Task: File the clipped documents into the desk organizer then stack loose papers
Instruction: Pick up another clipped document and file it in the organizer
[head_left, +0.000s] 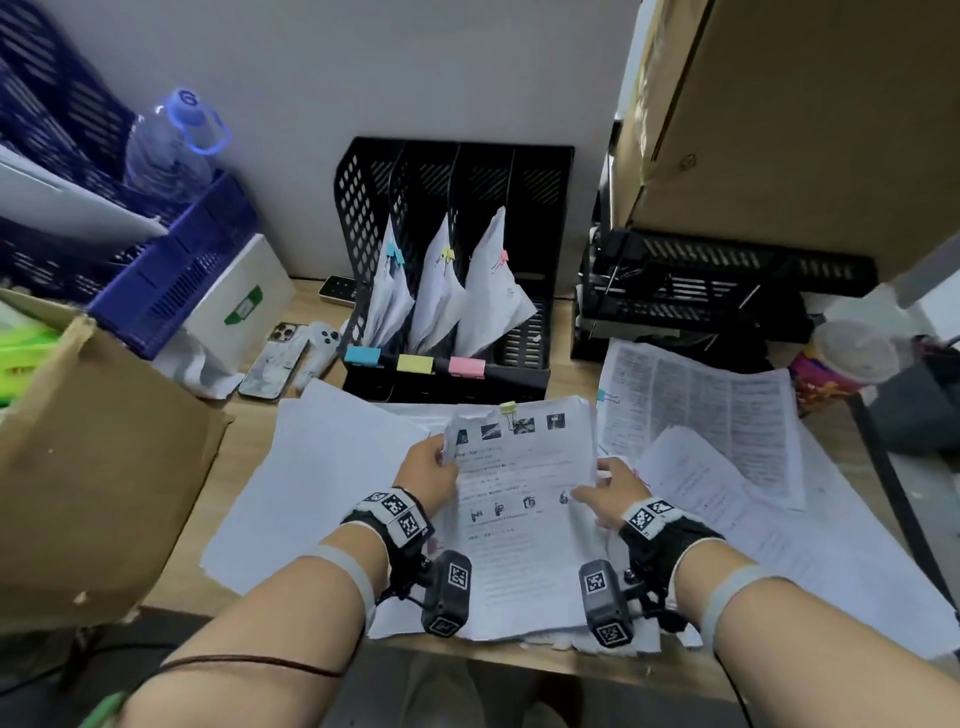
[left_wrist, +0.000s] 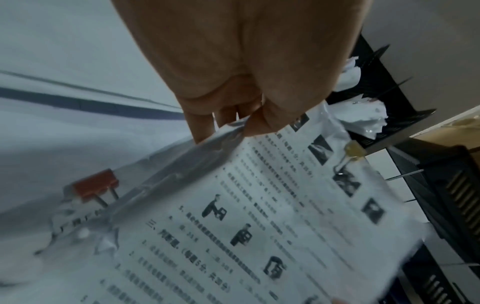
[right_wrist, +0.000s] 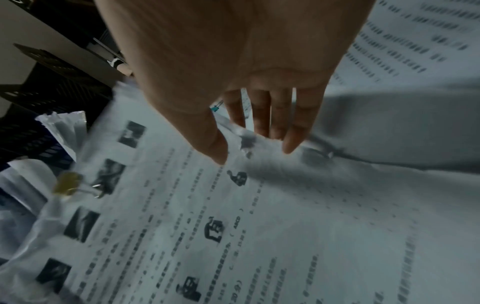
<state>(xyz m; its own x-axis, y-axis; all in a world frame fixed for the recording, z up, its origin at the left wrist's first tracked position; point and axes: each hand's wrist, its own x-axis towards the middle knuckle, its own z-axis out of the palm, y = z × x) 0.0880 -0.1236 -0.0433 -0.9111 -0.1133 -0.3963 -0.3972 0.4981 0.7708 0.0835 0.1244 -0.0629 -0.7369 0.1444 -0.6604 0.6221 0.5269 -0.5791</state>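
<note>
Both hands hold a printed document (head_left: 519, 499) fastened by a yellow clip (head_left: 508, 408) just above the desk. My left hand (head_left: 441, 457) pinches its left edge, thumb (left_wrist: 267, 121) on top. My right hand (head_left: 592, 483) pinches the right edge, thumb (right_wrist: 215, 148) over the sheet and the other fingers (right_wrist: 275, 121) behind it. The black desk organizer (head_left: 530, 208) stands behind, with three clipped bundles (head_left: 441, 296) in its left slots and the right slot bare. A blue-clipped document (head_left: 701, 415) lies to the right. A red-clipped one (left_wrist: 96, 185) lies underneath. Loose sheets (head_left: 322, 467) cover the desk.
A cardboard box (head_left: 104, 467) crowds the left edge, with a blue crate (head_left: 171, 280) and water bottle (head_left: 171, 145) behind it. Two phones (head_left: 270, 358) lie left of the organizer. A black tray (head_left: 701, 291), a lidded cup (head_left: 852, 348) and a large carton (head_left: 779, 130) stand at the right.
</note>
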